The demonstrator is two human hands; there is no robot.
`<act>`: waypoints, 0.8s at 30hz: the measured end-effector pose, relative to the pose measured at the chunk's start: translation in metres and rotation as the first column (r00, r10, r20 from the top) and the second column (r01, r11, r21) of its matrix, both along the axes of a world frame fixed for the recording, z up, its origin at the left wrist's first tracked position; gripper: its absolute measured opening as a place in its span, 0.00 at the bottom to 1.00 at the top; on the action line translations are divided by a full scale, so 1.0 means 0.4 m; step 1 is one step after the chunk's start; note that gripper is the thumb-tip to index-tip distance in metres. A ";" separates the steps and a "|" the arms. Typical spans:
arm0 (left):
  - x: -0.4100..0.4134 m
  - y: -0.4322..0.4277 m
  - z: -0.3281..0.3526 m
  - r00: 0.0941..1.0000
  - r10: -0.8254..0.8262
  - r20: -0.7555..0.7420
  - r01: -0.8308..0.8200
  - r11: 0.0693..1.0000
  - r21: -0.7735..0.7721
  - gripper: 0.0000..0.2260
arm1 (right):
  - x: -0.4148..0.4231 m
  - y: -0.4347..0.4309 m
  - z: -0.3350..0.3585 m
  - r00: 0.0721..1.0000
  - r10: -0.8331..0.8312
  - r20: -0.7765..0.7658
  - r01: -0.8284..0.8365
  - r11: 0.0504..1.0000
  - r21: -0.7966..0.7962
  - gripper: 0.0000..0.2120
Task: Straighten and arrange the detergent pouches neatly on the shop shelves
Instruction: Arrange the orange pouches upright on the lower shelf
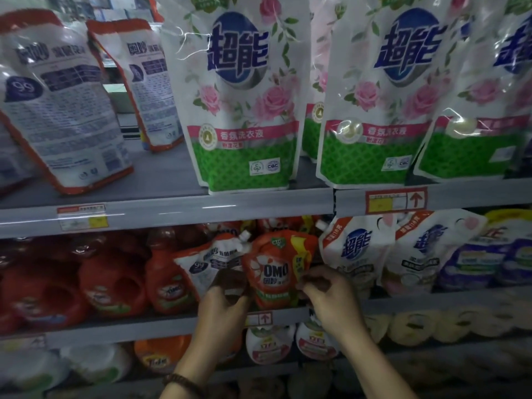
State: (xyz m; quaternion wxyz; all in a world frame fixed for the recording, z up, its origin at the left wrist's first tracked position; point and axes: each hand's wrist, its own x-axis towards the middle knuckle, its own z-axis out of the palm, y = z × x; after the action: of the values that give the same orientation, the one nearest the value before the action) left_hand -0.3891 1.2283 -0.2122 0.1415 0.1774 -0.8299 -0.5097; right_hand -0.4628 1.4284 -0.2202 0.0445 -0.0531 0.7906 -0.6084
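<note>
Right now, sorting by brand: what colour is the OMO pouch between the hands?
The OMO pouch is orange-red; head view.

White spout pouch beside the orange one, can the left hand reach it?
Probably yes: the left hand sits just below the white spout pouch at the front of the shelf, with nothing between them.

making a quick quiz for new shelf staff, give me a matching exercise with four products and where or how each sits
Things
1. orange OMO pouch
2. rose-print pouch
3. orange-edged white pouch
4. orange Tide container

Places or states
A. shelf below the hands
B. top shelf, leaning, back label facing out
C. middle shelf, between the left hand and right hand
D. top shelf, upright, front facing out

Pairs: 1-C, 2-D, 3-B, 4-A
</note>
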 end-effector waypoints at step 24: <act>-0.012 -0.269 -0.043 0.948 0.193 -0.252 -0.291 0.843 -0.452 0.12 | 0.030 -0.249 -0.051 0.972 0.146 0.184 -0.132 0.988 -0.086 0.09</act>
State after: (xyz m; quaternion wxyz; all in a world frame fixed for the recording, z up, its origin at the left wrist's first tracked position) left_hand -0.3938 1.1208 -0.2294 0.3261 0.1888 -0.8833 -0.2789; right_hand -0.4507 1.3289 -0.2404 0.1602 -0.0516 0.7542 -0.6347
